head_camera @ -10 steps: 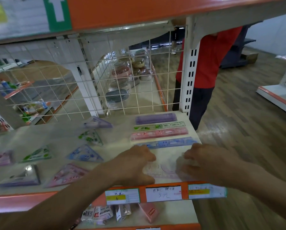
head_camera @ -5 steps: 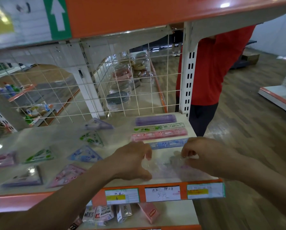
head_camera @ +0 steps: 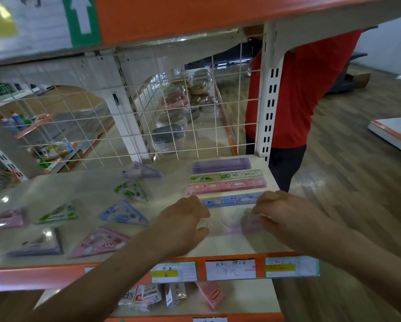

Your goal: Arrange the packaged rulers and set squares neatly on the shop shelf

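A clear packet with a pale pink protractor (head_camera: 229, 223) lies near the front right of the white shelf (head_camera: 97, 196). My left hand (head_camera: 183, 225) pinches its left end and my right hand (head_camera: 285, 214) pinches its right end. Behind it lie a blue ruler (head_camera: 229, 201), a pink ruler (head_camera: 226, 187), a green ruler (head_camera: 226, 176) and a purple ruler (head_camera: 221, 165) in a row. To the left are several packaged set squares: a blue one (head_camera: 122, 213), a green one (head_camera: 132, 190), a pink one (head_camera: 99, 241) and a purple one (head_camera: 35, 244).
A wire grid (head_camera: 125, 117) closes the shelf's back. The orange front rail carries price tags (head_camera: 229, 269). Small boxes (head_camera: 153, 296) lie on the shelf below. A person in a red shirt (head_camera: 304, 89) stands just past the right upright (head_camera: 270, 101).
Both hands have lifted from pressing the packet flat to pinching its ends, and the packet sits a little further back, nearer the blue ruler.
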Action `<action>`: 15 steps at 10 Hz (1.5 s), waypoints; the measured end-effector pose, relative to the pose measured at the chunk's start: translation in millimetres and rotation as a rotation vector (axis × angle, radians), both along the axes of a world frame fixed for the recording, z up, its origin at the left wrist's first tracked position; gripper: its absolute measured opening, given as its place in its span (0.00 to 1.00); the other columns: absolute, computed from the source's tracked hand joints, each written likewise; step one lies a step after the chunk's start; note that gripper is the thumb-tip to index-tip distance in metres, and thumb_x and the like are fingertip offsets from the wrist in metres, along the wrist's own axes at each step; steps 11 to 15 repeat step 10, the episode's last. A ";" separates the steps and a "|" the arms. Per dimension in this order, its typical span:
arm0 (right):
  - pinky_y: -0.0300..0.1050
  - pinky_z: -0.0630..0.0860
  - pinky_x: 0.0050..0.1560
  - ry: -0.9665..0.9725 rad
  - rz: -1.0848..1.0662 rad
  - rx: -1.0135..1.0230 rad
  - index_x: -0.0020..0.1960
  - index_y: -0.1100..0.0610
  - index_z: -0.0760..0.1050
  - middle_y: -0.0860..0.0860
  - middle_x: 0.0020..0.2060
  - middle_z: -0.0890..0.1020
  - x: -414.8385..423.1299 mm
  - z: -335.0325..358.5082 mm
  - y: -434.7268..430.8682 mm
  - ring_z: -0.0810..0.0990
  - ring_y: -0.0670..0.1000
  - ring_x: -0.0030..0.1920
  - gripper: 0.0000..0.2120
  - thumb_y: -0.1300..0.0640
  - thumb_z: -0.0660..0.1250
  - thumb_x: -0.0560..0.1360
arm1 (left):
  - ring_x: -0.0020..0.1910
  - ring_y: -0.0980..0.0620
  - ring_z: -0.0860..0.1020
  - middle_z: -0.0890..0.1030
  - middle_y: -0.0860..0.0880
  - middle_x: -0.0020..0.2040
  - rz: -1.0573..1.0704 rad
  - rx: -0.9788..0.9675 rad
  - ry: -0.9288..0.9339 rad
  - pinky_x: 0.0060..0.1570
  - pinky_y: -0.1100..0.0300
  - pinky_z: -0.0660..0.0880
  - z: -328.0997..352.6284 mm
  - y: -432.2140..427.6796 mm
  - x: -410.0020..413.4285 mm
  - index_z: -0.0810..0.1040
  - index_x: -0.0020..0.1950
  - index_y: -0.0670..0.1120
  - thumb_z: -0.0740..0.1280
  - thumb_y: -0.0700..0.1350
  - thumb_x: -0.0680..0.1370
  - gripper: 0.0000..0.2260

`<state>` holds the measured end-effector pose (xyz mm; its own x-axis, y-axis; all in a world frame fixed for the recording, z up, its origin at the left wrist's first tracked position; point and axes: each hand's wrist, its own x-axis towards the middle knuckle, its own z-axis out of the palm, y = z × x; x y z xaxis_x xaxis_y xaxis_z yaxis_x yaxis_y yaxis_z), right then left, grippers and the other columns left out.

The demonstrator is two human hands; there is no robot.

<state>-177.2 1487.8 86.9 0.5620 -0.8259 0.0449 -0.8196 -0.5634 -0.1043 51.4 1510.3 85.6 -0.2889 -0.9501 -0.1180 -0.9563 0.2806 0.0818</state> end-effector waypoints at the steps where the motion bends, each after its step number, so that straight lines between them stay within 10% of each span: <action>1: 0.36 0.69 0.55 0.015 0.036 0.027 0.64 0.46 0.71 0.43 0.60 0.71 1.3 -11.2 11.9 0.70 0.44 0.59 0.16 0.47 0.49 0.82 | 0.57 0.50 0.70 0.71 0.49 0.58 -0.054 0.036 -0.029 0.57 0.53 0.70 -5.4 7.8 -3.4 0.75 0.61 0.47 0.55 0.50 0.81 0.15; 15: 0.39 0.73 0.51 0.016 0.107 -0.032 0.59 0.41 0.72 0.41 0.53 0.71 -9.1 -10.9 5.2 0.72 0.44 0.57 0.11 0.49 0.55 0.80 | 0.64 0.48 0.66 0.66 0.47 0.69 0.093 0.025 0.045 0.65 0.54 0.64 2.7 39.0 -13.0 0.67 0.70 0.44 0.51 0.54 0.80 0.23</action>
